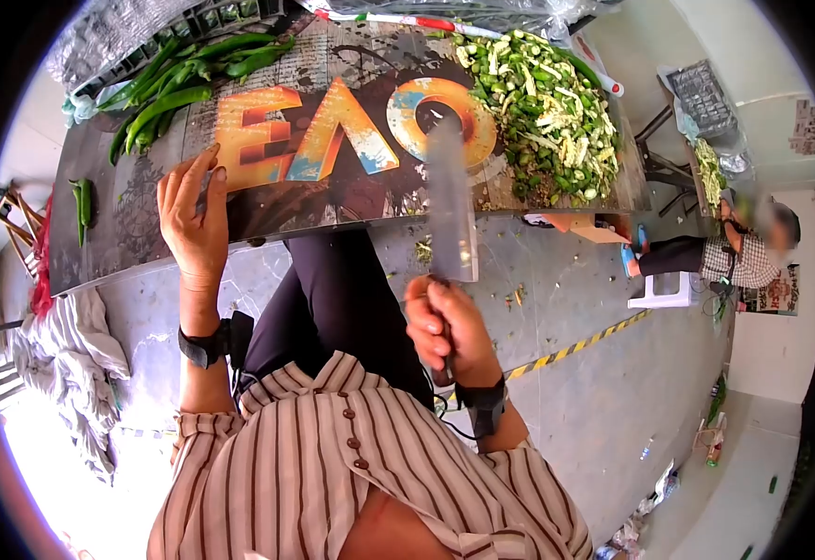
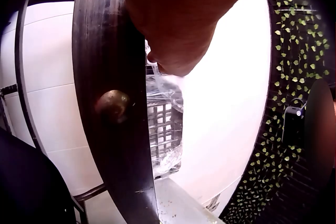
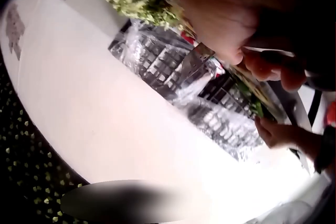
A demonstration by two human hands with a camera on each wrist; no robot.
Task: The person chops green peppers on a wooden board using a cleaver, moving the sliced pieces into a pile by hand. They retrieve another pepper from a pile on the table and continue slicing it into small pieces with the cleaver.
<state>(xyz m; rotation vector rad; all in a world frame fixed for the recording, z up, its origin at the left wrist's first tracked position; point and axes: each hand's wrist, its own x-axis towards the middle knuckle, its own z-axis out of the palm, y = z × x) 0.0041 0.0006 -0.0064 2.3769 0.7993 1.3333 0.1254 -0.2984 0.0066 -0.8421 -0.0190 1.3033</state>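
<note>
My right hand grips the handle of a kitchen knife with a broad blade. The blade points away from me, over the table's front edge and overlapping the printed letters in the head view. In the right wrist view, the curled fingers show at the handle. My left hand is at the front of the table, fingers loosely extended, nothing in its grasp. Just beyond it lies a pile of whole green chili peppers. At the far right of the table is a heap of chopped green peppers.
A lone pair of green peppers lies at the table's left end. Plastic-covered crates stand along the back. To the right, another person is by a second table, near a white stool.
</note>
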